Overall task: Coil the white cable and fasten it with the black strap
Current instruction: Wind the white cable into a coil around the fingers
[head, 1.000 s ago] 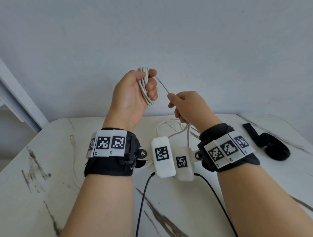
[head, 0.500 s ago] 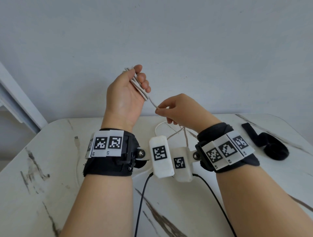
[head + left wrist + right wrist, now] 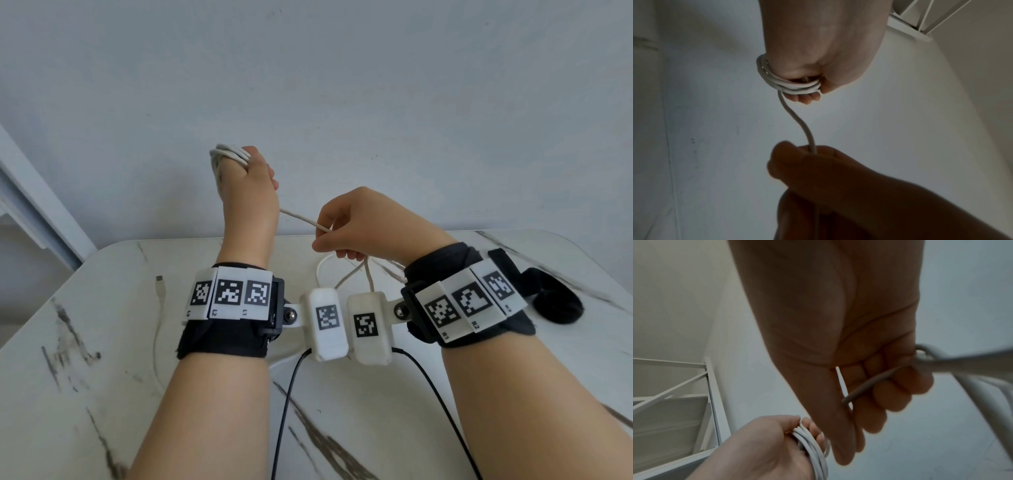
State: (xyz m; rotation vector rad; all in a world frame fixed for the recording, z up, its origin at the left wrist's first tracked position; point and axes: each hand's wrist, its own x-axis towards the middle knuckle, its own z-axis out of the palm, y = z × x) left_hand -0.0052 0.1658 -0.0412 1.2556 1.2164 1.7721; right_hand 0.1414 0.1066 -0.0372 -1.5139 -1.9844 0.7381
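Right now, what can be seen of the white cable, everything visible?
The white cable is thin, round and smooth, plastic-looking. Several turns are wound around the raised left hand, bunched at its fingers. One strand runs from there to the right hand, which pinches it. Beyond that, loose loops lie on the marble table, and a plug end rests flat near the left edge. No strap is on it.

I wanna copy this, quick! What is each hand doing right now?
Left hand: closed, holding the coiled loops of the white cable.
Right hand: closed, pinching the loose run of that cable.
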